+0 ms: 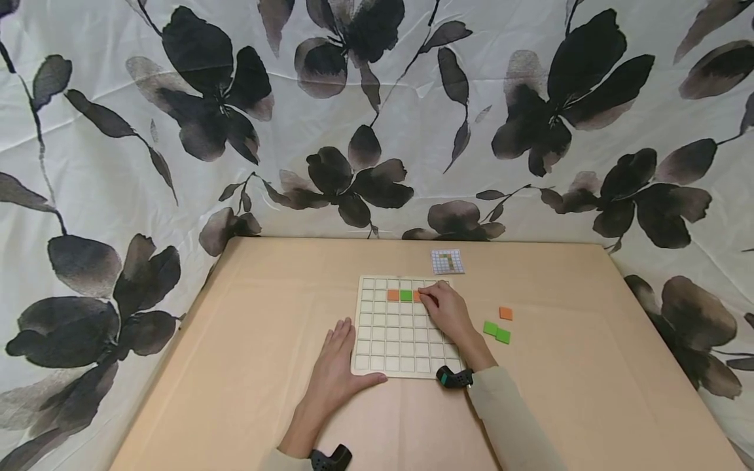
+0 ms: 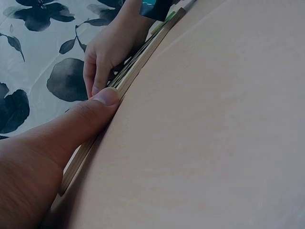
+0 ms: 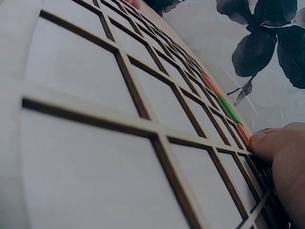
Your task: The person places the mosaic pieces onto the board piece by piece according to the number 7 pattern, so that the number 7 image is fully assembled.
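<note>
A pale wooden grid board (image 1: 377,348) with square cells lies on the table. In one of its far rows an orange tile (image 1: 393,295) and a green tile (image 1: 406,296) sit side by side in cells. Just right of them, my right hand (image 1: 450,317) pinches another orange tile (image 3: 243,135) at its cell, thumb and fingertips partly covering it. My left hand (image 1: 337,367) rests against the board's near left corner, fingers extended along the left side. Its thumb (image 2: 102,98) touches the board's near edge in the left wrist view.
Right of the board lie a loose orange tile (image 1: 505,313) and two green tiles (image 1: 496,331) that touch each other. A small printed grid card (image 1: 448,261) lies beyond the board. Floral cloth (image 1: 353,118) hangs behind the table (image 1: 265,294).
</note>
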`<state>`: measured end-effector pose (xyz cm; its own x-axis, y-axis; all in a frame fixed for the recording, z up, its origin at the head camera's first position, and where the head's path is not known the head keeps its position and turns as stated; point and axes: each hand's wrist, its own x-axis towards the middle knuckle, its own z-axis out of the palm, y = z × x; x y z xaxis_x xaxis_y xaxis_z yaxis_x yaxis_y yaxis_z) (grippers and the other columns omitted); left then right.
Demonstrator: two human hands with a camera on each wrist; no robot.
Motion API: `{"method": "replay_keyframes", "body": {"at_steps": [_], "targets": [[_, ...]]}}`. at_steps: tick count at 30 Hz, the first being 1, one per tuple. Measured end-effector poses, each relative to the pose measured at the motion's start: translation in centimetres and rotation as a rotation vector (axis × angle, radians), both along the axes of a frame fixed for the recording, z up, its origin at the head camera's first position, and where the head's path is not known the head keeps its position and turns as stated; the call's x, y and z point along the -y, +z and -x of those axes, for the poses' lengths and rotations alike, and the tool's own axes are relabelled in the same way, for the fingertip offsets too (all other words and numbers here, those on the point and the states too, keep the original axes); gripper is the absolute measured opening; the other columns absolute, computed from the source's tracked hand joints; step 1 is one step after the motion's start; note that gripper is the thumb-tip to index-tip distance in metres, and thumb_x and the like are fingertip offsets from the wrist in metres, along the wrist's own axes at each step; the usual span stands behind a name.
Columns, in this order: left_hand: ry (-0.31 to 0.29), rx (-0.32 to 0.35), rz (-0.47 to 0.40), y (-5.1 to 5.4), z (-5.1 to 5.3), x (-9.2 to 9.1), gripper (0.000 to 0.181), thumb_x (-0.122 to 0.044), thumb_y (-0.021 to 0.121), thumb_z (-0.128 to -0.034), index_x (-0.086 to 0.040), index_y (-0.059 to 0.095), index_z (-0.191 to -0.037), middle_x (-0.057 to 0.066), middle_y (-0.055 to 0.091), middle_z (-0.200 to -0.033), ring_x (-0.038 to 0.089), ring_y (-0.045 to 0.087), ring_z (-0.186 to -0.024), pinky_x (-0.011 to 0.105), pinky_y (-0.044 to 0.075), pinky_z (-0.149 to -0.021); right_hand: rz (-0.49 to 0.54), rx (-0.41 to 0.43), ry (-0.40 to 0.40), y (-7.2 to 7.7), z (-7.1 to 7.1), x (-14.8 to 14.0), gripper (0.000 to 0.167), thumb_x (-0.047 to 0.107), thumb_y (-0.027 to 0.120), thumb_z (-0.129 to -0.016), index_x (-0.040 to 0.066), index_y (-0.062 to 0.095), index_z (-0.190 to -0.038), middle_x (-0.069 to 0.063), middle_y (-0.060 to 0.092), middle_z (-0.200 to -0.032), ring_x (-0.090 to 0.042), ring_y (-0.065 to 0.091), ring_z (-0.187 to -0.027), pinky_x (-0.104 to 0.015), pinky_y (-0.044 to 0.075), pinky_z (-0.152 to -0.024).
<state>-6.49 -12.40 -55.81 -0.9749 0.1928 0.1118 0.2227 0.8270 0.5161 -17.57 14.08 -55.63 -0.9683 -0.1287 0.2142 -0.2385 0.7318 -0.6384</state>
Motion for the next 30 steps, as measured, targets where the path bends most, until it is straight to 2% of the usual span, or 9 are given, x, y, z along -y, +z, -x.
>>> {"method": "replay_keyframes", "body": {"at_steps": [8, 15, 24, 30], "targets": [[0.003, 0.013, 0.001, 0.06, 0.05, -0.04, 0.126, -0.076, 0.077, -0.0633, 0.006, 0.038, -0.150, 0.020, 0.032, -0.162, 0.033, 0.024, -0.154, 0.044, 0.018, -0.131, 0.008, 0.015, -0.015, 0.00, 0.10, 0.15, 0.023, 0.022, 0.064, -0.099, 0.010, 0.076, -0.115, -0.003, 0.063, -0.097, -0.013, 0.055, -0.078, -0.026, 0.047, -0.066], [0.009, 0.041, -0.005, 0.18, -0.04, -0.15, 0.127, -0.077, 0.077, -0.0632, 0.003, 0.036, -0.153, 0.018, 0.029, -0.164, 0.030, 0.022, -0.156, 0.039, 0.014, -0.132, 0.015, 0.001, -0.023, -0.22, -0.01, 0.11, 0.024, 0.022, 0.065, -0.098, 0.010, 0.076, -0.116, -0.003, 0.063, -0.097, -0.013, 0.055, -0.078, -0.024, 0.046, -0.065], [0.003, 0.033, -0.001, -0.10, -0.01, -0.28, 0.126, -0.077, 0.076, -0.0635, 0.002, 0.036, -0.153, 0.017, 0.029, -0.164, 0.028, 0.021, -0.156, 0.038, 0.014, -0.132, 0.042, -0.025, -0.040, -0.22, -0.34, -0.09, 0.021, 0.020, 0.066, -0.097, 0.010, 0.077, -0.113, -0.003, 0.064, -0.095, -0.015, 0.059, -0.079, -0.029, 0.050, -0.067], [0.013, 0.028, 0.000, -0.03, 0.06, -0.18, 0.125, -0.077, 0.077, -0.0635, 0.002, 0.036, -0.153, 0.017, 0.030, -0.164, 0.028, 0.021, -0.156, 0.037, 0.014, -0.132, 0.042, -0.030, -0.028, -0.24, -0.13, 0.00, 0.021, 0.022, 0.066, -0.098, 0.011, 0.076, -0.112, -0.002, 0.063, -0.094, -0.013, 0.057, -0.078, -0.027, 0.049, -0.066]]}}
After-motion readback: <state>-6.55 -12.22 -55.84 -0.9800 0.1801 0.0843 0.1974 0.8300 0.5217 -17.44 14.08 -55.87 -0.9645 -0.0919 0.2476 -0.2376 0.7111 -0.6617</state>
